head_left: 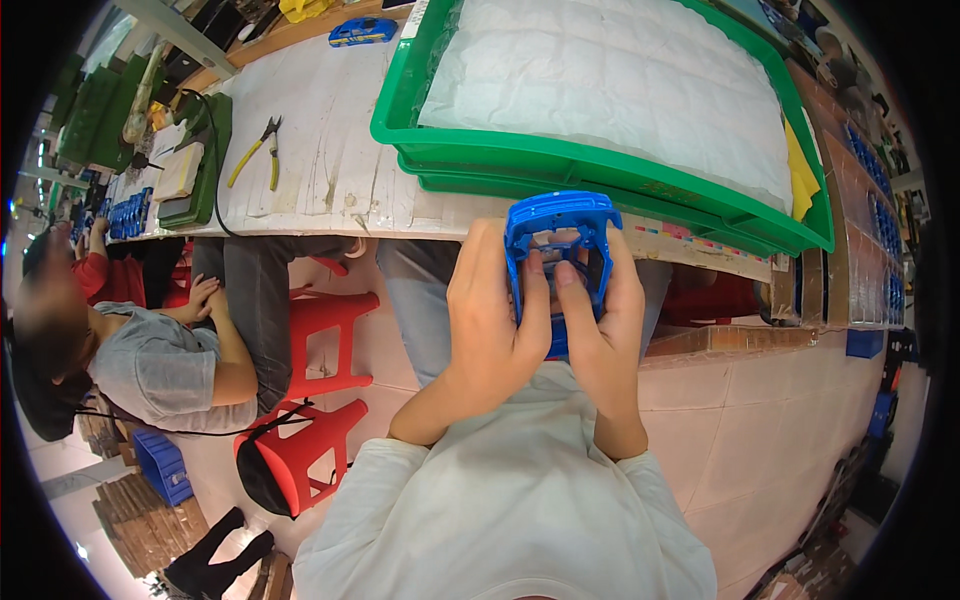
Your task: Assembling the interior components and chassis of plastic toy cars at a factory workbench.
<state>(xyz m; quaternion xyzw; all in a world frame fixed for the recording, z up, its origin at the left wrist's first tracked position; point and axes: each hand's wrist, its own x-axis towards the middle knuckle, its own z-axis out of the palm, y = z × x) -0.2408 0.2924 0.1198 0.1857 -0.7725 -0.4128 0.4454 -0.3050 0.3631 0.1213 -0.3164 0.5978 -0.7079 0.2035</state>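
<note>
Both my hands grip a blue toy car body shell (562,205), its hollow underside turned toward me, just past the table's near edge. My left hand (493,315) wraps the shell's left side, and the thumb reaches into the opening. On the other side my right hand (608,320) holds the right edge, with its thumb pressed inside too. The shell's lower part is mostly hidden behind my thumbs and palms.
A large green tray (560,160) lined with white padding stands ahead. Yellow-handled cutting pliers (258,155) and another blue car shell (362,32) lie on the table (320,150). At left sit a seated person (165,355) and red stools (325,340).
</note>
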